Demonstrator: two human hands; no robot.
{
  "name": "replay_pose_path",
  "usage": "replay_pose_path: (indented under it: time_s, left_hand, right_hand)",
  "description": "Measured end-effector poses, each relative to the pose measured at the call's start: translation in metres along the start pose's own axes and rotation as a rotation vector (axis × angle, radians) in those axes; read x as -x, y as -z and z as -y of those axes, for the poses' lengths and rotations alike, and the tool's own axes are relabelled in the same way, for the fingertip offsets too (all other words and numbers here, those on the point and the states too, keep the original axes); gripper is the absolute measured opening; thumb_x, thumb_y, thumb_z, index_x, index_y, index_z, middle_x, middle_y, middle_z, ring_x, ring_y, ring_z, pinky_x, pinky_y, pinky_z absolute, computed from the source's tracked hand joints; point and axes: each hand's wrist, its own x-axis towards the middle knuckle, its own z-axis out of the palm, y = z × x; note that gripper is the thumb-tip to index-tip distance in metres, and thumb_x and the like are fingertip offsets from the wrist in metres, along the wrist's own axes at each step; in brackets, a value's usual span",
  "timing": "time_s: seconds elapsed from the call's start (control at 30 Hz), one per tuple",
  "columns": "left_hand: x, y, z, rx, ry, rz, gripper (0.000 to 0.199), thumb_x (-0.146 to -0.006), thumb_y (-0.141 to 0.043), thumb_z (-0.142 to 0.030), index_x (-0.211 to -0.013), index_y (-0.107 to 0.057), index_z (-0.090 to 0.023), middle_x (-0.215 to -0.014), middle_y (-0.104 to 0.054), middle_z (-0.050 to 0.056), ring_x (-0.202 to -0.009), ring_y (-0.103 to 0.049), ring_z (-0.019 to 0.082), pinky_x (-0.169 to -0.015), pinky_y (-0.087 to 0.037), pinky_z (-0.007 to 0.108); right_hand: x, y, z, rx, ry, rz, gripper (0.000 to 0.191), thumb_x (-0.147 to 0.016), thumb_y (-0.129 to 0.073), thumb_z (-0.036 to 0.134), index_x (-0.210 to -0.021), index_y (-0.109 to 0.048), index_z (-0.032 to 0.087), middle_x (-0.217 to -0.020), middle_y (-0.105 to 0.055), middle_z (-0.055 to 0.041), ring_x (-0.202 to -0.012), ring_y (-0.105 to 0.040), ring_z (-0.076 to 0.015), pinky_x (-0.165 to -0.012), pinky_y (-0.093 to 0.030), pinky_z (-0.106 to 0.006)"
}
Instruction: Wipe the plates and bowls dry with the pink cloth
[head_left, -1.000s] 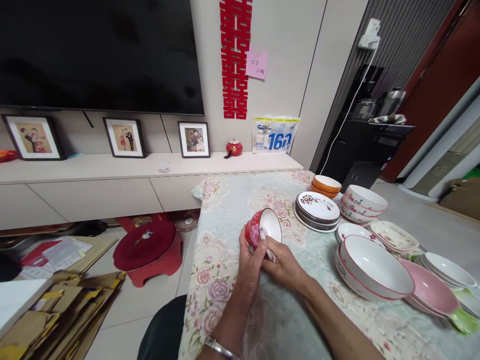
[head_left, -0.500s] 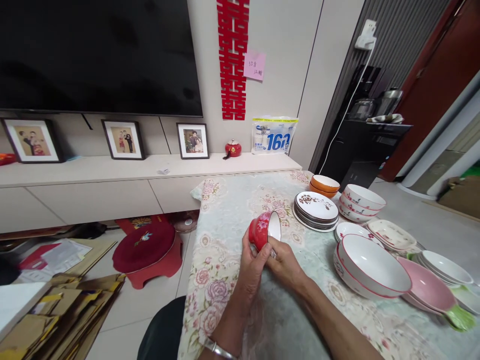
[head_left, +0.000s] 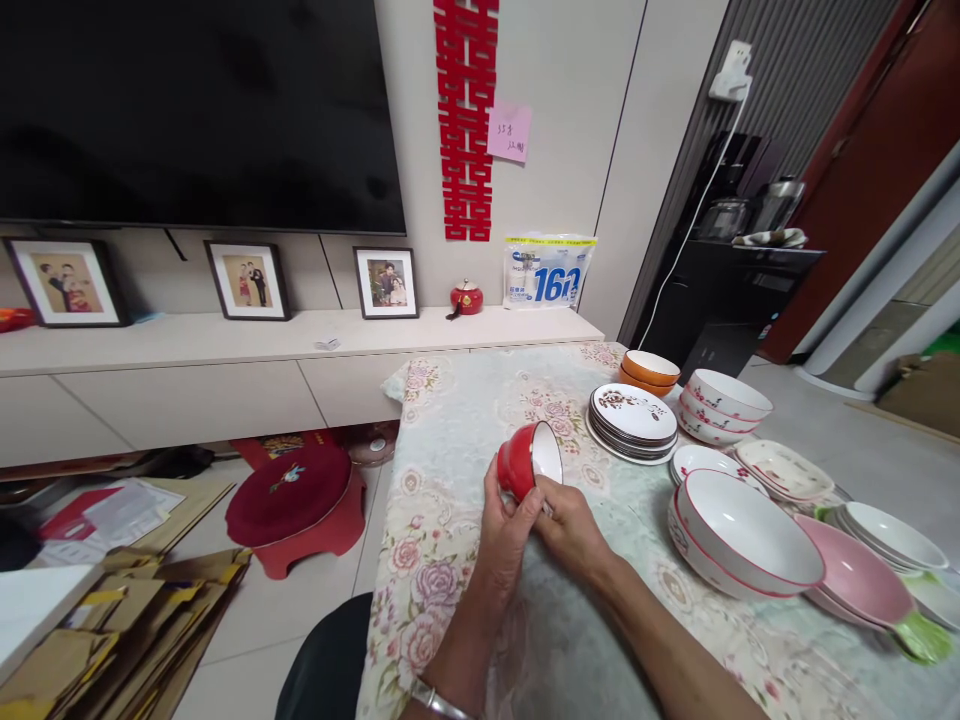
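Both hands hold a red bowl (head_left: 517,463) with a white inside, tilted so that its mouth faces right. My left hand (head_left: 504,525) cups it from below and the left, thumb near the rim. The fingers of my right hand (head_left: 570,520) are closed on the lower rim, partly inside the mouth. Some fingertips are hidden behind the bowl. Beneath the hands lies the flowered tablecloth (head_left: 442,460). To the right of the bowl stands a stack of plates (head_left: 634,412) with a brown pattern on top.
On the table's right side are orange bowls (head_left: 651,368), stacked white bowls (head_left: 726,400), a large red-rimmed bowl (head_left: 750,530), pink dishes (head_left: 855,570) and small white dishes (head_left: 892,530). A red stool (head_left: 296,500) and flattened cardboard (head_left: 142,620) are on the floor at left.
The red bowl has turned in my hands: the pink flower on its outside faced me before, and now plain red shows there. Both hands stay in nearly the same place.
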Motion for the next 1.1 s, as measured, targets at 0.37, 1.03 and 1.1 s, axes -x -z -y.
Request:
replay_pose_path:
  time_s: [0.37, 1.03, 1.1]
  left_hand:
    - [-0.001, -0.001, -0.013, 0.018, 0.090, -0.116, 0.072, -0.077, -0.077, -0.045, -0.138, -0.050, -0.020, -0.136, -0.061, 0.015, -0.125, -0.058, 0.031, -0.099, -0.051, 0.041]
    - [-0.002, -0.005, -0.022, 0.051, 0.119, -0.263, 0.067, -0.068, -0.083, -0.041, -0.124, -0.055, -0.019, -0.123, -0.065, 0.012, -0.098, -0.069, 0.024, -0.075, -0.060, 0.033]
    - [-0.002, -0.005, -0.023, 0.042, 0.118, -0.275, 0.065, -0.069, -0.083, -0.041, -0.123, -0.055, -0.019, -0.124, -0.064, 0.011, -0.097, -0.068, 0.022, -0.075, -0.060, 0.032]
  right_hand:
    - [-0.001, 0.011, 0.004, 0.187, 0.119, 0.172, 0.021, -0.090, -0.052, 0.012, -0.101, -0.066, 0.022, -0.100, -0.071, -0.0061, -0.097, -0.064, -0.0210, -0.085, -0.047, -0.029]
    - [-0.002, 0.026, -0.012, 0.629, -0.034, 0.088, 0.056, -0.083, -0.044, -0.001, -0.124, -0.064, 0.031, -0.146, -0.054, -0.0061, -0.140, -0.034, -0.0326, -0.111, -0.019, -0.065]
    - [-0.004, 0.027, -0.025, 0.522, -0.076, -0.068, 0.055, -0.080, -0.045, -0.001, -0.123, -0.066, 0.026, -0.141, -0.056, -0.0110, -0.131, -0.044, -0.0309, -0.107, -0.034, -0.054]
